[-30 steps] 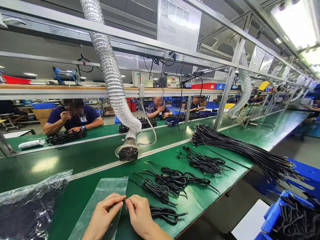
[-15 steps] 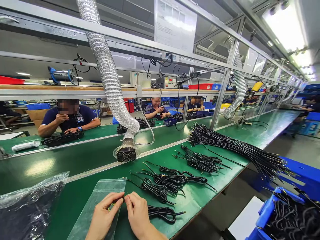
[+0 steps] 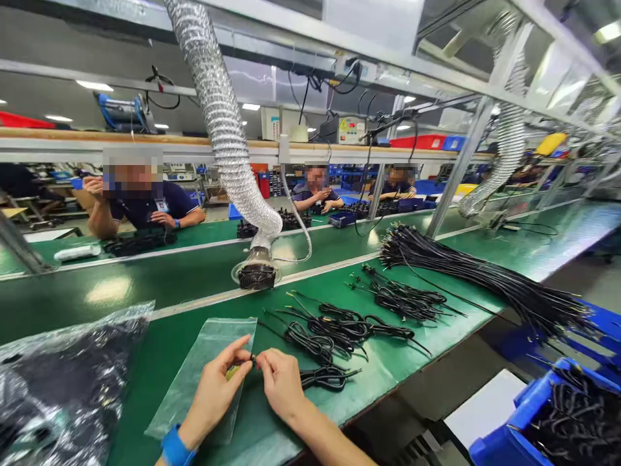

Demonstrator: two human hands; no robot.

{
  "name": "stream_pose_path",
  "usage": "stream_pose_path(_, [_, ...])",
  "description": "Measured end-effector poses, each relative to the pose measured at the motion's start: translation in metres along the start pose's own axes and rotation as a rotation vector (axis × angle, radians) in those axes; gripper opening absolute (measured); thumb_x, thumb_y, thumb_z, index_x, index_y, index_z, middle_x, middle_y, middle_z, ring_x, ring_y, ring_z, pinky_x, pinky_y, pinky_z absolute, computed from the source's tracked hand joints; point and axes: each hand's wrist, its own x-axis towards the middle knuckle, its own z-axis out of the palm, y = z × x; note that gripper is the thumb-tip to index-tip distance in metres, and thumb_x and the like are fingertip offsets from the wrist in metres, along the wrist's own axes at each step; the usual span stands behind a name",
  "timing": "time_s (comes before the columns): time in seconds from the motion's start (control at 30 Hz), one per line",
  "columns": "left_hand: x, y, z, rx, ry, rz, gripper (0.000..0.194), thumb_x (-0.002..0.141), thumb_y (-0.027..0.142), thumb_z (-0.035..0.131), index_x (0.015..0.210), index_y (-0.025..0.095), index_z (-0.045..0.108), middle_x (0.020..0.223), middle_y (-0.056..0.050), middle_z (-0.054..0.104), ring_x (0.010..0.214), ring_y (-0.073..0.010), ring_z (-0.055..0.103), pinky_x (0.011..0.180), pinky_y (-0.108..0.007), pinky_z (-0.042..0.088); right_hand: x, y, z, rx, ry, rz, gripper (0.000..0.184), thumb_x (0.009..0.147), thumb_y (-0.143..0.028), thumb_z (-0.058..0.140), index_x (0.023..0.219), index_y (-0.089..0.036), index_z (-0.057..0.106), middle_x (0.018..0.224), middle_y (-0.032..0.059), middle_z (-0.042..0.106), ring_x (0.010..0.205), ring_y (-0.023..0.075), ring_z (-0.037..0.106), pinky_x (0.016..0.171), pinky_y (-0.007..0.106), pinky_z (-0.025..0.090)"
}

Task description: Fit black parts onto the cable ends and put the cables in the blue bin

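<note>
My left hand (image 3: 219,386) and my right hand (image 3: 283,382) meet near the front edge of the green bench (image 3: 145,362), fingertips pinched together on the end of a black coiled cable (image 3: 326,377) that trails off to the right. Something small and yellow-green shows under my left fingers; I cannot make it out. The left hand rests over a clear flat plastic bag (image 3: 204,362). A blue band sits on my left wrist.
Several coiled black cables (image 3: 334,329) lie just beyond my hands, and a long bundle of straight cables (image 3: 485,281) at the right. A crinkled bag of dark parts (image 3: 58,375) lies left. An extraction hose with fan (image 3: 255,275) hangs mid-bench. Blue bins (image 3: 548,421) stand lower right. Co-workers sit opposite.
The view has tilted down and shifted, so my hands sit higher in the picture with forearms and wristband showing. The pinch on the cable end is unchanged.
</note>
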Motion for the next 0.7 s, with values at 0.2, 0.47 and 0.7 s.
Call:
stream_pose_path(0.2, [-0.003, 0.009, 0.006, 0.005, 0.021, 0.069, 0.058, 0.082, 0.040, 0.057, 0.131, 0.010, 0.055, 0.097, -0.008, 0.066, 0.088, -0.0169, 0.063, 0.088, -0.030, 0.050, 0.003, 0.003, -0.001, 0.113, -0.104, 0.139, 0.045, 0.100, -0.036, 0.036, 0.068, -0.012, 0.056, 0.067, 0.0036, 0.056, 0.063, 0.0098, 0.051, 0.060, 0.021, 0.032])
stream_pose_path(0.47, [-0.002, 0.008, 0.008, 0.009, 0.021, 0.098, 0.058, 0.084, 0.040, 0.055, 0.133, 0.010, 0.052, 0.098, -0.007, 0.066, 0.087, -0.0154, 0.063, 0.088, -0.028, 0.049, 0.006, 0.003, -0.002, 0.155, -0.121, 0.184, 0.049, 0.099, -0.040, 0.035, 0.066, -0.011, 0.056, 0.065, 0.0031, 0.055, 0.061, 0.0094, 0.049, 0.059, 0.021, 0.030])
stream_pose_path(0.7, [0.001, -0.010, 0.008, 0.078, 0.072, 0.064, 0.069, 0.082, 0.059, 0.056, 0.133, 0.014, 0.050, 0.106, -0.008, 0.065, 0.097, -0.0174, 0.063, 0.093, -0.029, 0.047, 0.003, 0.004, 0.004, 0.169, -0.063, 0.184, 0.037, 0.098, -0.030, 0.041, 0.072, -0.013, 0.060, 0.069, 0.0004, 0.058, 0.064, 0.0085, 0.051, 0.060, 0.020, 0.030])
